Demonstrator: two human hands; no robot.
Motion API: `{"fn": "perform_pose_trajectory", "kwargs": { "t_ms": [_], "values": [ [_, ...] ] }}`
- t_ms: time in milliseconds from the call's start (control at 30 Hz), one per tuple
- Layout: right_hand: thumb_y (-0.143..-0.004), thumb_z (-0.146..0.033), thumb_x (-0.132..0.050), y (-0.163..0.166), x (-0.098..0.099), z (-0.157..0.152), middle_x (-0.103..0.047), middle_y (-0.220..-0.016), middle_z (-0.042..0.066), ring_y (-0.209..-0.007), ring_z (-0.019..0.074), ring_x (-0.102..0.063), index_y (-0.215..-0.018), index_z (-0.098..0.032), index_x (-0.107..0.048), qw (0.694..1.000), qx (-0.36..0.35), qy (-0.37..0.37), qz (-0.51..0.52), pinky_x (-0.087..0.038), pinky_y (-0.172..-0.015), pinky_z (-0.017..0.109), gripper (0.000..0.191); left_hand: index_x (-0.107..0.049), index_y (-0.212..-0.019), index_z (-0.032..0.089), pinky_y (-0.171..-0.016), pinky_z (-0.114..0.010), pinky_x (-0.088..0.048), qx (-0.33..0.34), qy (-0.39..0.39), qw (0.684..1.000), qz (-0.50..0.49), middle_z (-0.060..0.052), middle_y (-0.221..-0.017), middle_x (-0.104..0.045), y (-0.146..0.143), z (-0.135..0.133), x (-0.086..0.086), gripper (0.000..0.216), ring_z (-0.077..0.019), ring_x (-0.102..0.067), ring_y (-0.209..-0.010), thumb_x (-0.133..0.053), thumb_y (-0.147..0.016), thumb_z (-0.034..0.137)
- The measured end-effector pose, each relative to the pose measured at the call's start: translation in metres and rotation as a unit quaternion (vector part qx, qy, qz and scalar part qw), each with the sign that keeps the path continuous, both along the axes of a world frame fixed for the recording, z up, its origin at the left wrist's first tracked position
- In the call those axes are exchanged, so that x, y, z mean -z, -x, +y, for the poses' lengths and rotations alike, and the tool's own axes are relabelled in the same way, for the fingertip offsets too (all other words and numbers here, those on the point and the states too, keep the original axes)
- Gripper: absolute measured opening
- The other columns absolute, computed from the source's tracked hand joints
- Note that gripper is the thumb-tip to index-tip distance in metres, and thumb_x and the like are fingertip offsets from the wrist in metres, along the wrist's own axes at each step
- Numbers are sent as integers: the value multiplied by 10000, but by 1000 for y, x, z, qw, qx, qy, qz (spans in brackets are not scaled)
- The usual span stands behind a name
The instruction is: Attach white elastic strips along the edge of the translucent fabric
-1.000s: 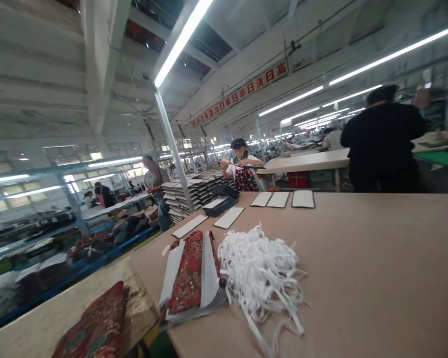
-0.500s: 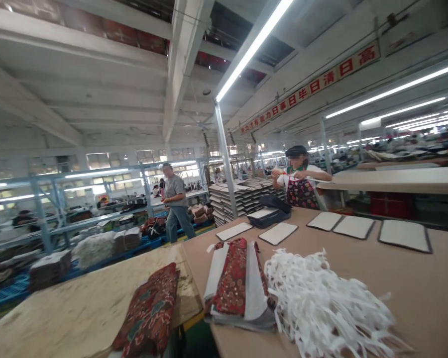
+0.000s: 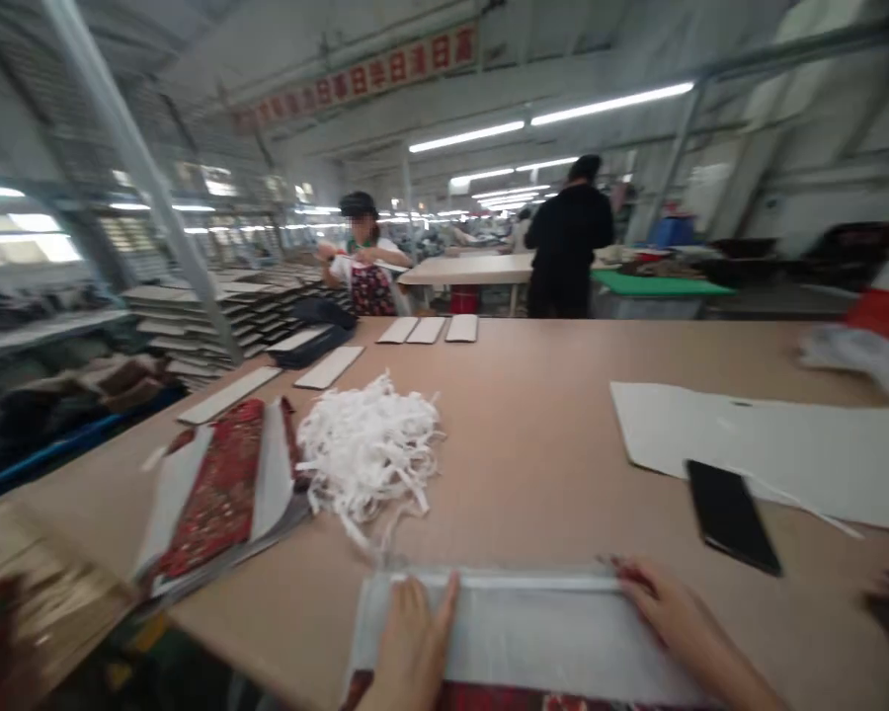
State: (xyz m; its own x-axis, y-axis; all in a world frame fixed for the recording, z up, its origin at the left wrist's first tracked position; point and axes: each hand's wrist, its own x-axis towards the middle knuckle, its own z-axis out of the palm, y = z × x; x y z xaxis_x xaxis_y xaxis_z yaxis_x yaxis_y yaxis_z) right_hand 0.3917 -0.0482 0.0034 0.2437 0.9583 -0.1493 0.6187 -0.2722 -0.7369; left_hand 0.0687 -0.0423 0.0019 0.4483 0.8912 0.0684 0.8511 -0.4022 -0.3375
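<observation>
A white rectangular panel [image 3: 523, 632] with a folded far edge lies at the near edge of the tan table [image 3: 548, 434]. My left hand [image 3: 415, 642] rests flat on its left part, fingers stretched toward the fold. At the panel's right far corner my right hand [image 3: 667, 612] presses down with fingers extended. Red patterned fabric [image 3: 489, 696] shows under the panel's near edge. The picture is smeared by motion.
A heap of white strips [image 3: 366, 449] and a stack of red-patterned pieces [image 3: 218, 489] lie to the left. A black phone [image 3: 730, 513] rests on a white sheet [image 3: 770, 449] at right. Several white panels [image 3: 426, 329] lie far across. A person in an apron [image 3: 363, 267] and a person in black [image 3: 567, 237] stand beyond.
The view swung right and down from the hall and ceiling to the table's near edge. Both my hands and the white panel have come into sight.
</observation>
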Motion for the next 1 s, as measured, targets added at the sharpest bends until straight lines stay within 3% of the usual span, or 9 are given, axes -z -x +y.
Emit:
{"fn": "perform_pose_trajectory", "kwargs": {
  "t_ms": [133, 333, 467, 600, 767, 867, 1000],
  "values": [
    [-758, -284, -379, -5, 2, -5, -582, -643, 1, -553, 161, -536, -750, -190, -530, 1000, 17, 9, 22, -413, -499, 265, 178, -255, -1300, 375, -752, -418, -442, 41, -44, 997, 56, -113, -936, -612, 2, 6, -10, 726, -261, -591, -844, -353, -728, -61],
    [-705, -225, -385, 2, -4, 3, -604, -723, 21, -729, 182, -561, -704, -191, -505, 999, 4, -35, -17, -410, -676, 282, 125, -290, -1277, 397, -667, -397, -430, 51, -24, 996, 73, -87, -749, -599, -2, 7, -22, 716, -255, -583, -712, -340, -727, -59],
    [-705, -177, -384, 0, -8, 2, -597, -751, 33, -754, 177, -551, -706, -185, -499, 999, -5, -31, -37, -401, -708, 282, 116, -417, -1233, 353, -665, -407, -410, 58, 19, 996, 58, -83, -718, -586, -10, 16, -26, 629, -259, -569, -706, -342, -747, -38],
    [-704, -130, -398, 2, -6, 5, -596, -816, 52, -803, 170, -540, -727, -177, -514, 997, -9, -31, -63, -396, -751, 274, 127, -596, -1053, 188, -697, -382, -393, 100, 70, 992, -32, -123, -920, -573, -50, 22, -32, 410, -260, -524, -833, -373, -758, 11],
    [-701, -104, -408, 3, -1, 6, -589, -841, 55, -817, 165, -529, -745, -167, -527, 995, -1, -34, -93, -386, -758, 263, 142, -461, -1206, 162, -736, -370, -395, 148, 149, 973, -95, -132, -1109, -517, -119, 10, -25, 427, -251, -482, -943, -375, -799, 66],
    [-697, -102, -406, -2, -2, 5, -589, -798, 40, -784, 161, -532, -730, -169, -528, 995, 15, -38, -88, -383, -720, 254, 142, -505, -1156, 144, -747, -389, -387, 133, 155, 974, -98, -136, -1111, -513, -132, 6, -14, 380, -261, -472, -947, -382, -802, 81],
    [-689, -88, -405, -7, -7, 5, -580, -718, 15, -700, 144, -537, -742, -172, -521, 997, 40, -25, -62, -374, -642, 232, 152, -523, -1126, 164, -773, -379, -359, 153, 126, 975, -105, -117, -1092, -513, -127, 8, -6, 362, -244, -458, -949, -389, -799, 84]
  ]
}}
